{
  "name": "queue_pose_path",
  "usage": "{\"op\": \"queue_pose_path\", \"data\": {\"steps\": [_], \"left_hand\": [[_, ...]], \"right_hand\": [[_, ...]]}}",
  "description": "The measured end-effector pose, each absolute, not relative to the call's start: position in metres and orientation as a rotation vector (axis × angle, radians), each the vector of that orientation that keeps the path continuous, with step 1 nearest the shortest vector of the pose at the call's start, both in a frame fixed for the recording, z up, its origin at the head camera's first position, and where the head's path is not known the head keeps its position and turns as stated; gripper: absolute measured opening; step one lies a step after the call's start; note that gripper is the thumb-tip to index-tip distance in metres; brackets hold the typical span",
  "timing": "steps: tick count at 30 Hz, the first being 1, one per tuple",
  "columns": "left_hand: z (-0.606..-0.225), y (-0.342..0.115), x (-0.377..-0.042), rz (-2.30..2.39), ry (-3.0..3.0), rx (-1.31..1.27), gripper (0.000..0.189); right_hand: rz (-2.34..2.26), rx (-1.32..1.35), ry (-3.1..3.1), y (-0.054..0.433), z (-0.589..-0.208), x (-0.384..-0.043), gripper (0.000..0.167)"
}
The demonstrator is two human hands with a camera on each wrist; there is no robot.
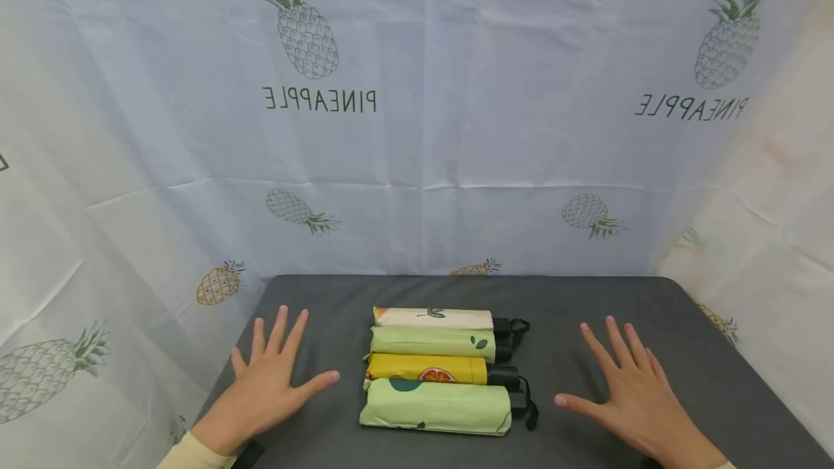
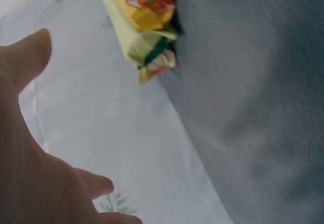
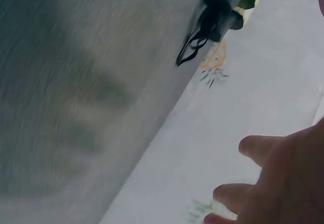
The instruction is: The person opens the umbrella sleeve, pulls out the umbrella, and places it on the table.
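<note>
4 folded umbrellas lie side by side, close together, in the middle of a dark grey table (image 1: 586,302), with their lengths running left to right. From far to near: a cream umbrella (image 1: 436,318) with a leaf print, a slim green umbrella (image 1: 420,341) with small dark leaves, a yellow umbrella (image 1: 397,368) with an orange-slice print, and a wider green umbrella (image 1: 449,411) nearest the viewer. All 4 black handles point right. A black strap (image 1: 531,411) curls down beside the 2 nearest handles; which umbrella it belongs to, I cannot tell.

A person's left hand (image 1: 270,382) is left of the row, fingers spread wide, thumb pointing toward the umbrellas. The right hand (image 1: 635,404) is to the right, also spread wide, its thumb pointing back toward the handles. Both hands are apart from the umbrellas. A cream sleeve (image 1: 192,454) shows at the left wrist.

Behind the table hangs a pale curtain (image 1: 430,150) printed with pineapples and the word PINEAPPLE, lettered backwards.
</note>
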State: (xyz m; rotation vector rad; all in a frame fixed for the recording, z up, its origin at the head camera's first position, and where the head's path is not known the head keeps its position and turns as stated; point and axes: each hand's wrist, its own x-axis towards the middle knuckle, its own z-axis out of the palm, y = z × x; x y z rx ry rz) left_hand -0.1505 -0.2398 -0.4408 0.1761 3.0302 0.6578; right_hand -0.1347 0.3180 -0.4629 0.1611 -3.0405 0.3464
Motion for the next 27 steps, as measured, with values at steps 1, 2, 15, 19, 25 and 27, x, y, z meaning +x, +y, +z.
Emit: {"op": "queue_pose_path", "data": {"steps": [1, 2, 15, 19, 25, 27], "left_hand": [[-0.441, -0.237, -0.152, 0.681, 3.012, 0.181, 0.119], [-0.441, -0.235, -0.153, 0.703, 2.996, 0.190, 0.121], [-0.451, -0.192, -0.157, 1.202, 2.712, 0.087, 0.075], [-0.458, -0.191, -0.154, 1.311, 2.582, 0.106, 0.047], [-0.468, -0.191, -0.154, 1.384, 2.392, 0.127, 0.041], [-0.471, -0.190, -0.154, 1.391, 2.348, 0.135, 0.040]], "right_hand": [[0.376, 0.179, -3.034, 0.315, -0.463, -0.136, 0.123], [0.423, 0.199, -3.027, 0.312, -0.463, -0.137, 0.121], [0.850, 0.496, -2.889, 0.258, -0.469, -0.137, 0.076], [0.909, 0.571, -2.912, 0.253, -0.474, -0.138, 0.065], [0.980, 0.621, -2.975, 0.251, -0.479, -0.141, 0.055], [0.990, 0.630, -2.990, 0.251, -0.480, -0.141, 0.052]]}}
